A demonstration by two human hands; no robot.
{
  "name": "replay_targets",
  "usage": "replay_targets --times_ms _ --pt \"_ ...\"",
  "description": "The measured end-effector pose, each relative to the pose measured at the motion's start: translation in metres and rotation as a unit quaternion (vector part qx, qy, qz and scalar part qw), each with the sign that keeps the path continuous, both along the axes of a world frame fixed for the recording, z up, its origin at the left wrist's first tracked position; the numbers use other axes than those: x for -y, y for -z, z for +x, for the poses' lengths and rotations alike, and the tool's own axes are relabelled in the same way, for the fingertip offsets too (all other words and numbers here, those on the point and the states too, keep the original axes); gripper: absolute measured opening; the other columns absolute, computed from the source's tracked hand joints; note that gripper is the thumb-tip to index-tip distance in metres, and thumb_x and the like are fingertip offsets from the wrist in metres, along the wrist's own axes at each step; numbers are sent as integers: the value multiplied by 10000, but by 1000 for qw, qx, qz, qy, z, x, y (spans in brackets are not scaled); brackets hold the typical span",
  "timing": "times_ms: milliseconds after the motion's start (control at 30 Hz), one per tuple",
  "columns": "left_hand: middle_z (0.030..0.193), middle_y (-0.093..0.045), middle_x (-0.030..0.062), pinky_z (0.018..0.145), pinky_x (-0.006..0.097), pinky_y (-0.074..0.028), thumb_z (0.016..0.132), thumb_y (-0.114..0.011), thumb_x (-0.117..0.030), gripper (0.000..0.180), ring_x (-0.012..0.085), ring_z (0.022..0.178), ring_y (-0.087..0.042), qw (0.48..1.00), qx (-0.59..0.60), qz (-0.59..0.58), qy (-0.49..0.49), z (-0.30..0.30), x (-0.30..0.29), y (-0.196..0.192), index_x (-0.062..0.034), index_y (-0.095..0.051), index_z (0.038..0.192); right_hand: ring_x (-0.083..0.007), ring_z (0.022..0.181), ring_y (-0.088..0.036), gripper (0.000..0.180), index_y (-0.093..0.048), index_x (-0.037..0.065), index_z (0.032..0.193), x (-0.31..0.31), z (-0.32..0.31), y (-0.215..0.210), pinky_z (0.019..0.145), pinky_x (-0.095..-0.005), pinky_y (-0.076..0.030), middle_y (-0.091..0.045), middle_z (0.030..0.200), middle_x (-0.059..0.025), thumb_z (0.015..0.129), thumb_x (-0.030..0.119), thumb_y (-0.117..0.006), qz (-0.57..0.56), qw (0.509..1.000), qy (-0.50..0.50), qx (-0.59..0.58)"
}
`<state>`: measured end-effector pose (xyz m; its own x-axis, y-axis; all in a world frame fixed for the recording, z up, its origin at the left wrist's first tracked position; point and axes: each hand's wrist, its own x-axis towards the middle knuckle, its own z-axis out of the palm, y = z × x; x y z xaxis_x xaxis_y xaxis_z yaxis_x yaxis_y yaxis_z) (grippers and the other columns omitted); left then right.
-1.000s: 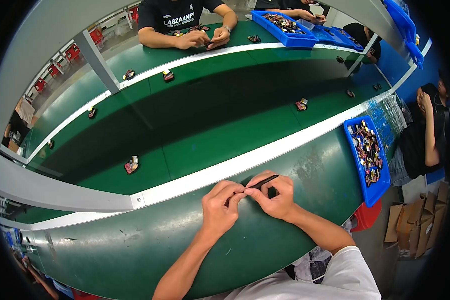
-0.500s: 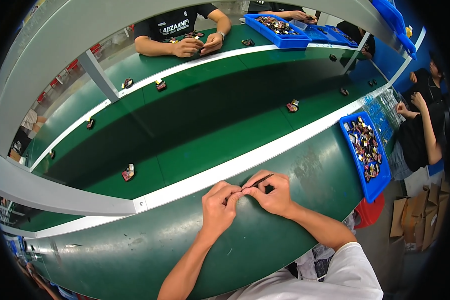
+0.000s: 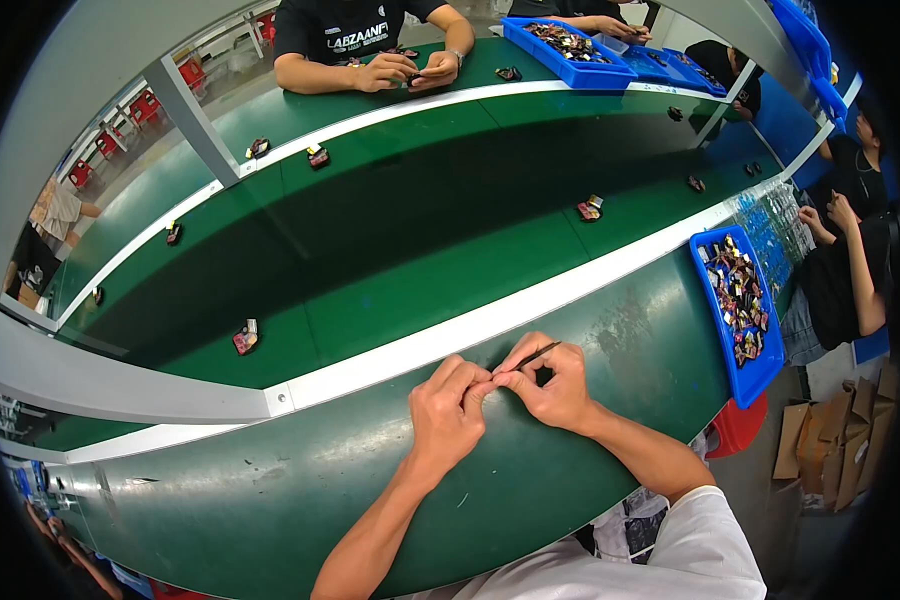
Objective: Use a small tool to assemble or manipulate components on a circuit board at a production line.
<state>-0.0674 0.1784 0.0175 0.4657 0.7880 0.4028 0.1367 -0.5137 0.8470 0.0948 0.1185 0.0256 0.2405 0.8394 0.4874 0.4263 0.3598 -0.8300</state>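
Note:
Over the green worktable (image 3: 340,500), my two hands meet fingertip to fingertip. My right hand (image 3: 555,388) is closed round a thin, dark, pointed stick-like tool (image 3: 542,353), whose back end sticks out above the knuckles. Thumb and fingers of my left hand (image 3: 445,408) are pinched together against the right fingertips. Whatever the left hand pinches is too small and too covered to make out. To the right of my hands stands a blue tray (image 3: 760,380) heaped with small dark parts (image 3: 738,295) bearing white, yellow and red bits.
Beyond a white rail (image 3: 450,355) runs a green belt (image 3: 400,320) with scattered small parts (image 3: 246,337). Across it a co-worker's hands (image 3: 410,72) handle a small part beside another blue tray (image 3: 580,75). A grey frame post (image 3: 190,120) rises left; cardboard (image 3: 840,440) lies at right.
My hands stay pressed together, while the dark tool now tilts up more steeply and shows more of its length. The whole view has shifted slightly.

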Motion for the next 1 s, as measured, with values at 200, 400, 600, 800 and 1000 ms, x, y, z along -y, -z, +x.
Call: replay_targets --times_ms 200,400,600,800,1000 --pt "731 -563 28 498 268 -377 870 -750 10 50 92 574 -493 999 12 -35 12 0 0 2 0 -706 848 -84 509 -498 95 -718 14 782 1 1 -1 481 -265 -358 -692 776 -45 807 -30 -799 -3 1000 0 5" --pt "736 -571 24 497 267 -368 870 -754 8 48 85 577 -484 999 13 -45 13 1 1 2 -2 -711 851 -74 499 -459 90 -724 16 796 1 2 1 475 -258 -340 -678 764 -33 811 -19 -806 -7 1000 2 2" --pt "730 -568 19 496 266 -356 863 -760 9 43 82 573 -466 999 12 -50 10 2 1 1 -4 -721 851 -70 488 -449 96 -718 15 795 2 1 -1 473 -258 -340 -676 758 -32 812 -15 -808 -25 1000 7 -2" --pt "732 -577 19 497 267 -358 856 -766 9 43 81 576 -471 998 9 -56 7 1 1 2 -6 -726 853 -76 498 -460 107 -710 17 782 2 1 -2 476 -262 -343 -684 769 -31 811 -10 -810 -31 999 11 -3" --pt "731 -585 21 494 267 -360 852 -770 10 45 86 570 -474 999 8 -48 7 2 1 1 -7 -729 858 -77 502 -468 101 -713 15 792 2 4 1 479 -263 -347 -692 782 -33 808 -10 -809 -22 1000 7 11"
